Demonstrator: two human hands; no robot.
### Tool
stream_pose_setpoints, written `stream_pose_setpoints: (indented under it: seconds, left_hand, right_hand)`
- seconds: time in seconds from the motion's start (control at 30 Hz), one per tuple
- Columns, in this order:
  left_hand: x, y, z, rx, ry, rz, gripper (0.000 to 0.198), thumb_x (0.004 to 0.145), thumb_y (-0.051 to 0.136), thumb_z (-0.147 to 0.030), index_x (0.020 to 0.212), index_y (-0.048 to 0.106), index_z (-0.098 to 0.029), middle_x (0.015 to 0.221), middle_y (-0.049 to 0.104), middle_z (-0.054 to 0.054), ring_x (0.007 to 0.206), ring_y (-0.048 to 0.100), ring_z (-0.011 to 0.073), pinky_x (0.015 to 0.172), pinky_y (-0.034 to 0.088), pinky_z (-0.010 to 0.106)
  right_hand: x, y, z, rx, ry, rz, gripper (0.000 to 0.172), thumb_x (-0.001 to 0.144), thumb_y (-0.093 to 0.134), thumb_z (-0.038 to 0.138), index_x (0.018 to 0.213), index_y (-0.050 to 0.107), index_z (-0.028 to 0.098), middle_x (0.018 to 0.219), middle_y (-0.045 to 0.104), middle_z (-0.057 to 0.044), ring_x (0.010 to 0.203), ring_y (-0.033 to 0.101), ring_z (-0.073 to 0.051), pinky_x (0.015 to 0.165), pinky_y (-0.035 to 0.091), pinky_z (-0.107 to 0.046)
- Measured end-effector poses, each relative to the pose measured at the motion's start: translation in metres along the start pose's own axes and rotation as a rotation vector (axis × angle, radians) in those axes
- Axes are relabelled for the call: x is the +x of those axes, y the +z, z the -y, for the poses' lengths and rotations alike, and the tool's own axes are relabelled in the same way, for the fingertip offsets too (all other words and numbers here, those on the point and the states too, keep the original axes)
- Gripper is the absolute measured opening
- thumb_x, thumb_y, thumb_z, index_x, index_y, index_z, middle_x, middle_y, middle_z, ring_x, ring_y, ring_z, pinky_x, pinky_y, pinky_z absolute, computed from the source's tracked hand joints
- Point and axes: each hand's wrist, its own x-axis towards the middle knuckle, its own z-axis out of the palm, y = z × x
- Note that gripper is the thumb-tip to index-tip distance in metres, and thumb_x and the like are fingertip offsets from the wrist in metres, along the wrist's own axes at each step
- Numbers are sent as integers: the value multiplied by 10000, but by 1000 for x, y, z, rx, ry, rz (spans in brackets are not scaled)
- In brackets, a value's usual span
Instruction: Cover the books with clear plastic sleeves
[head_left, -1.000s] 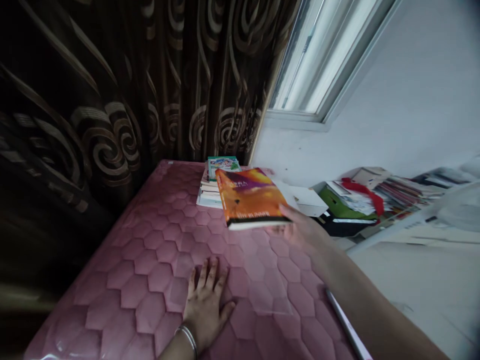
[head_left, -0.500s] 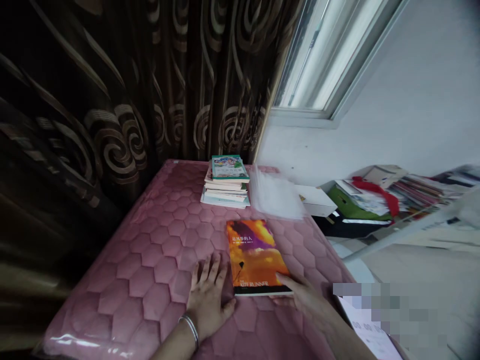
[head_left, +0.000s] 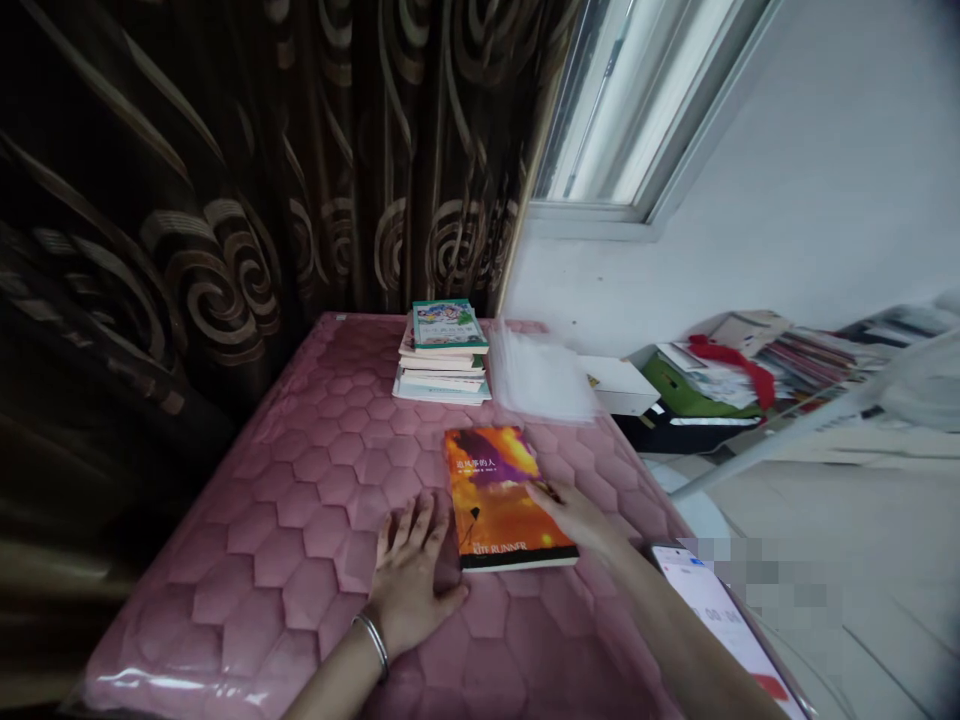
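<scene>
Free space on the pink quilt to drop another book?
Widest bare patch: left half of the pink quilt, bordered by the curtain, the book stack and the left hand. A narrow strip runs between stack and orange book. Crowded: far right corner with clear sheets, centre under the right hand, phone at near right.

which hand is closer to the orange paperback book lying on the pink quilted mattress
Right. The right hand rests on the orange paperback book at its right edge; the left hand lies flat on the pink quilted mattress just beside the book's left edge.
</scene>
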Motion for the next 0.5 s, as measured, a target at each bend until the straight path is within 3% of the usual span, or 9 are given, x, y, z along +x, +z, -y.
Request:
stream_pose_setpoints:
  seconds: [0.2, 0.5]
  left_hand:
    - [1, 1, 1, -12, -2, 6, 766, 761, 572, -508, 1455, 319, -306, 1585, 65, 13, 1452, 52, 287, 1157, 56, 530]
    - [0, -1, 1, -1, 11, -18, 708, 767, 608, -509, 1419, 364, -382, 1587, 81, 10, 1449, 68, 304, 1147, 67, 549]
  right_hand:
    - [-13, 3, -11, -27, -85, -55, 360, 785, 504, 539, 790, 656, 214, 817, 712, -69, 854, 663, -290, 766, 494, -370]
    - [-25, 4, -15, 13, -70, -37, 354, 781, 476, 540, 829, 602, 212, 884, 712, -90, 913, 659, -285, 805, 483, -374]
